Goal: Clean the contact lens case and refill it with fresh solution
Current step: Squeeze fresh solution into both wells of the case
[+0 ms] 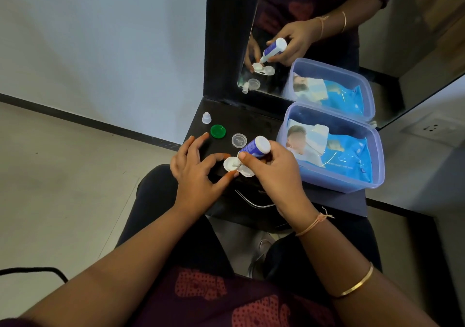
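Note:
A white contact lens case (230, 164) with two open wells lies on the black shelf (254, 125). My left hand (198, 168) pinches its left well between thumb and forefinger. My right hand (274, 170) grips a small blue-and-white solution bottle (254, 148), tipped upside down with its nozzle over the left well. A green lens-case cap (218, 131) and a clear lens-case cap (239, 140) lie loose behind the case. The bottle's small clear cap (206, 118) stands further back.
A translucent blue plastic tub (372, 183) holding a blue packet sits at the shelf's right side, close to my right hand. A mirror (314, 37) stands behind and reflects the hands and tub. A metal handle (254, 202) juts below the shelf's front edge.

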